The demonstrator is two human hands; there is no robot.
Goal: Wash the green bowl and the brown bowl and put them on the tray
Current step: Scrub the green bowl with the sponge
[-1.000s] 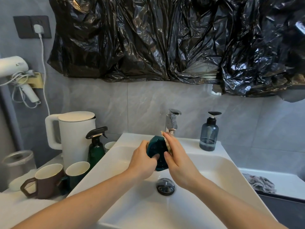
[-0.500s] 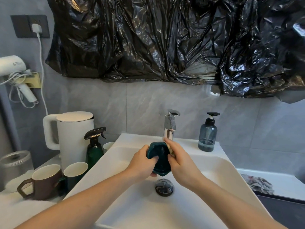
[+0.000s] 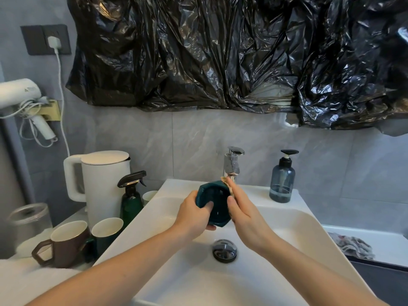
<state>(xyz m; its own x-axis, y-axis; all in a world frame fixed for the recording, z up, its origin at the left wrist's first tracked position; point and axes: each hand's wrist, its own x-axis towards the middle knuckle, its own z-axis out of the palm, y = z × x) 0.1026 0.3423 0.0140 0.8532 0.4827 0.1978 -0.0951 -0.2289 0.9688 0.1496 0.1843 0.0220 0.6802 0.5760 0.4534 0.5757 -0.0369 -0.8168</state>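
Observation:
A dark green hexagonal bowl [image 3: 215,203] is held on its side over the white sink [image 3: 287,228], just under the chrome tap [image 3: 231,165]. My left hand [image 3: 194,215] grips its left rim, thumb inside the bowl. My right hand [image 3: 242,210] presses a small beige sponge [image 3: 225,181] against the bowl's right side, fingers mostly straight; the sponge is nearly hidden behind them. No brown bowl and no tray can be made out.
On the left counter stand a brown mug [image 3: 64,244], a green mug [image 3: 106,230], a green spray bottle [image 3: 131,199], a white kettle [image 3: 103,180] and a glass jar [image 3: 28,219]. A blue soap dispenser [image 3: 282,180] sits right of the tap. A grey cloth [image 3: 351,245] lies far right.
The bowl has turned in my hands, so its opening now faces me more. My right hand has slid along its right side with the sponge.

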